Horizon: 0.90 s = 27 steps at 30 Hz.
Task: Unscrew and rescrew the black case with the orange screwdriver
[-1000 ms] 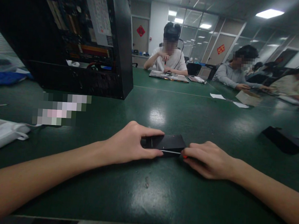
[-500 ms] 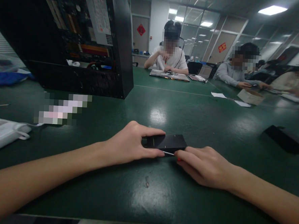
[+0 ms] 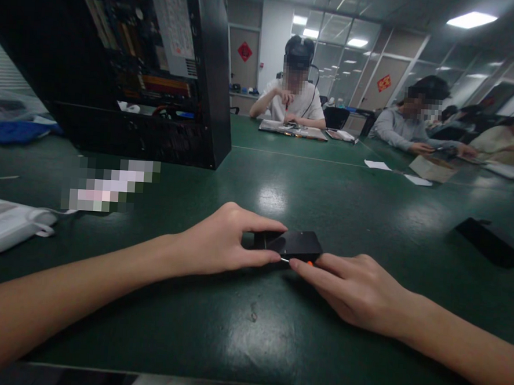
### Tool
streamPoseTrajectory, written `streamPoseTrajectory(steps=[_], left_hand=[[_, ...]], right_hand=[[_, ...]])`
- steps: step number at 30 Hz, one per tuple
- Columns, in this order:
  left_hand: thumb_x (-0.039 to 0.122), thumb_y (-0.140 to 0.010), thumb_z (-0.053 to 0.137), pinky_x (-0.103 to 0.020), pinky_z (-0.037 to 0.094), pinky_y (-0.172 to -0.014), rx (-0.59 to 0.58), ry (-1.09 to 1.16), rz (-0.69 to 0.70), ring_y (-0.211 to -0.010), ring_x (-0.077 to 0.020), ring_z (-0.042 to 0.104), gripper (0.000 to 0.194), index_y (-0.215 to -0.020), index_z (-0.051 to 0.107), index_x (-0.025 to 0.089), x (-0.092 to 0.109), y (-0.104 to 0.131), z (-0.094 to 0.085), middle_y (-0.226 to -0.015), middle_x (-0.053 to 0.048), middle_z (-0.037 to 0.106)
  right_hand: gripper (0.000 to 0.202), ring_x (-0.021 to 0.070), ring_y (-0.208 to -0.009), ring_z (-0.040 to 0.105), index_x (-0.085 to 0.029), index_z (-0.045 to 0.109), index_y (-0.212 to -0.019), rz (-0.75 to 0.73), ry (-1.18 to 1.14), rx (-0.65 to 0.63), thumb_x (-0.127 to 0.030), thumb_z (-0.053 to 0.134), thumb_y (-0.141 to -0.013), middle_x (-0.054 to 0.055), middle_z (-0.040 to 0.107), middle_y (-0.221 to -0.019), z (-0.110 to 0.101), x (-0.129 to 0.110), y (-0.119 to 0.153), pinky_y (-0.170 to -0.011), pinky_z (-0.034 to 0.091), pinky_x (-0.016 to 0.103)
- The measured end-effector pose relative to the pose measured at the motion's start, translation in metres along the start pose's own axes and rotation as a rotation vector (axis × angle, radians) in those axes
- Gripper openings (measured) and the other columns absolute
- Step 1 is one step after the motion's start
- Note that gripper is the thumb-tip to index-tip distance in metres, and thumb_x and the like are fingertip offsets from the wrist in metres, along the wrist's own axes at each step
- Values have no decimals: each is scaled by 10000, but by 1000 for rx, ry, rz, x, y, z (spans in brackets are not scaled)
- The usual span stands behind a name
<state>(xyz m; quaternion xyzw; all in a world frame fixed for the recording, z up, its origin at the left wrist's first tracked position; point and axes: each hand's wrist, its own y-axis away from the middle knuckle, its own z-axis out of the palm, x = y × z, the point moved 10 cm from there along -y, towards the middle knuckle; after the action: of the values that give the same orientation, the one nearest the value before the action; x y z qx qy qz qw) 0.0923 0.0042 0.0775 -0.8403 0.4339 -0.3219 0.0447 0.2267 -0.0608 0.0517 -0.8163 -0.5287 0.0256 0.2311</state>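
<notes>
Sliding closer, my right hand (image 3: 358, 289) pinches the orange-handled tool (image 3: 310, 264), less shaft (image 3: 285, 260) showing now; my left hand (image 3: 219, 239) grips the black box (image 3: 304, 243), apparently steadying it.

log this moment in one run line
left grip: around left end of black box | right grip: on thin metal tool beside box | far left: open computer case on green table

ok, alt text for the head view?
Left hand grips a small black box on a green table; right hand holds a thin tool with an orange part at the box's near edge. Beyond: an open black computer case and people at the table.
</notes>
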Motion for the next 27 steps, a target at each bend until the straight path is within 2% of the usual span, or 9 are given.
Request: streamPoseTrajectory(steps=[4,10,17,21,27], left_hand=[[330,-936,760,-291,591,-899,-15,-2,36,-1050,-235,785,380,-1294,746,205,0,0,2,-1214,-69,804],[340,-898,810,-318,604,-948,-13,16,52,-1077,-257,780,428,-1305,746,225,1,1,0,-1224,-77,799],[249,-933,770,-309,604,-1023,-12,-3,119,-1137,-241,767,294,-1225,792,227,17,1,-3,-1254,-68,790],[268,-911,795,-335,623,-1006,35,-27,105,-1104,-254,779,273,-1182,815,235,15,3,-5,-1256,-81,787],[253,-928,772,-355,609,-1006,22,-83,90,-1128,-258,760,189,-1103,840,230,16,3,-3,-1251,-77,788]], right_hand=[[390,135,-718,685,-163,561,-1440,48,-69,-75,-194,422,-1077,49,711,-981,1,1,-5,-515,421,285],[408,121,-675,617,-179,538,-1476,92,-274,-127,-208,432,-1083,48,688,-983,2,8,-9,-562,427,274],[403,135,-706,648,-182,532,-1474,89,-247,-132,-212,425,-1087,57,697,-1015,3,8,-10,-581,448,279],[397,138,-718,664,-181,546,-1459,77,-205,-114,-208,428,-1081,55,703,-1008,3,6,-10,-565,443,278],[401,145,-674,652,-172,559,-1454,80,-144,-119,-216,412,-1084,47,695,-962,2,3,-10,-535,431,286]])
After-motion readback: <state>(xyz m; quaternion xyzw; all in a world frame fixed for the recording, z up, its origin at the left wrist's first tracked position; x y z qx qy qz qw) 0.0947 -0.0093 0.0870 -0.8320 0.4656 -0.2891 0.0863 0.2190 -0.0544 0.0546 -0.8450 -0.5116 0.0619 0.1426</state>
